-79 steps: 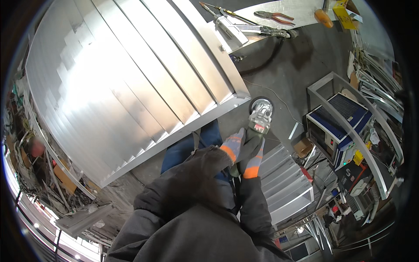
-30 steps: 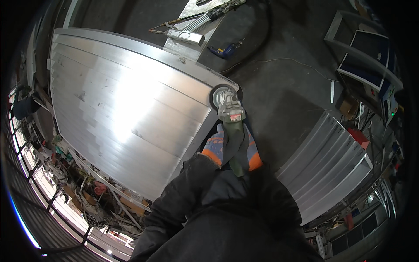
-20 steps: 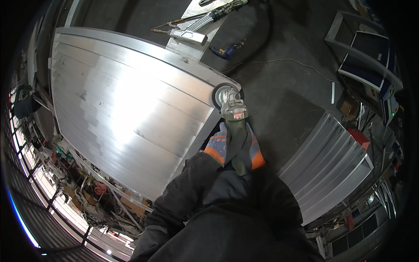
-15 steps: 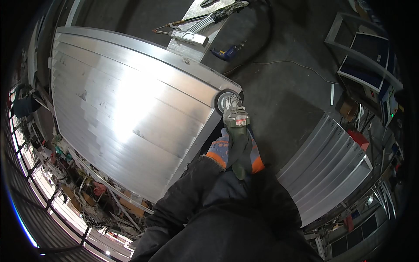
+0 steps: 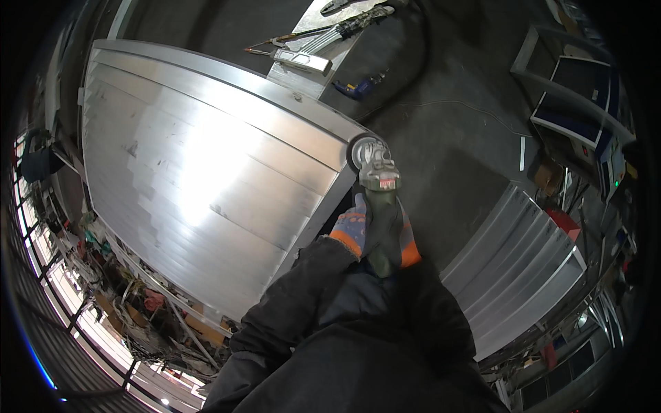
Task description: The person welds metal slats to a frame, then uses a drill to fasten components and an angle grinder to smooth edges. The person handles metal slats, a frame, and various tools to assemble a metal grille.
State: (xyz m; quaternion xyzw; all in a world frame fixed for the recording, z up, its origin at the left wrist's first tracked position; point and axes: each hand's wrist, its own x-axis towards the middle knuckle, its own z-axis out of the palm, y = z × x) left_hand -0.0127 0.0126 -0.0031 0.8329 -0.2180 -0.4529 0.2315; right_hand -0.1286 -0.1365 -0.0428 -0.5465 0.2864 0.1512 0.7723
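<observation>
Both my hands are closed round a green-bodied angle grinder [image 5: 382,217]. My left hand [image 5: 351,225], in a grey-blue and orange glove, grips its left side. On the other side is my right hand [image 5: 407,237], in a matching glove and partly hidden behind the tool. The grinder's round disc [image 5: 358,148] sits at the right corner of a large slatted metal panel [image 5: 275,186]. Whether the disc touches the metal I cannot tell.
Beyond the panel, a bench [image 5: 303,82] carries metal tools. A blue drill [image 5: 359,87] lies on the floor with a cable nearby. More slatted metal [image 5: 516,261] stands at my right, below a dark machine [image 5: 585,103]. Clutter [image 5: 151,303] fills the lower left.
The grinder and both hands have shifted slightly right. The disc has moved from the panel's upper face to the outer edge of its corner.
</observation>
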